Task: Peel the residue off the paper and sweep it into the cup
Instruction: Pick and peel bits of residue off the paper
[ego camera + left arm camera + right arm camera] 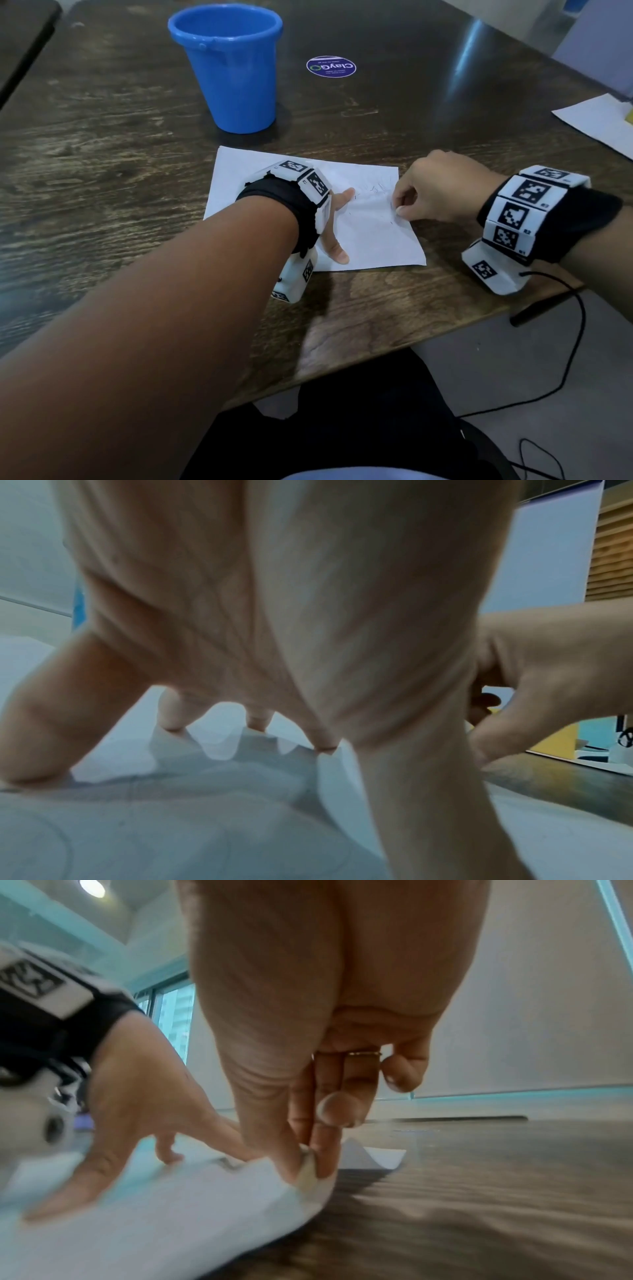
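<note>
- Paper (370, 236): white sheet lying on dark wood table (102, 144), near the front edge, w/ a few thin dark pen marks on it.
- Left hand (334, 222): fingers spread & straight, tips pressing down on the paper's left half; thumb tip on the sheet near its front edge. Holds nothing, just pins the sheet. Left wrist view shows same: fingertips (255, 722) planted on the white sheet.
- Right hand (435, 192): at the paper's right edge, thumb & index pinched together on a small pale bit of residue (306, 1173) right at the sheet's edge; other fingers curled in. Edge of the paper is lifted a bit there in the right wrist view. Thin ring (363, 1054) on one finger.
- Cup (229, 68): blue plastic, upright, on the table beyond the paper's far left corner, apart from it. Can't see anything inside.
- Round purple sticker (331, 66) on the table right of the cup.
- Another white sheet (596, 120) at the table's far right edge.
</note>
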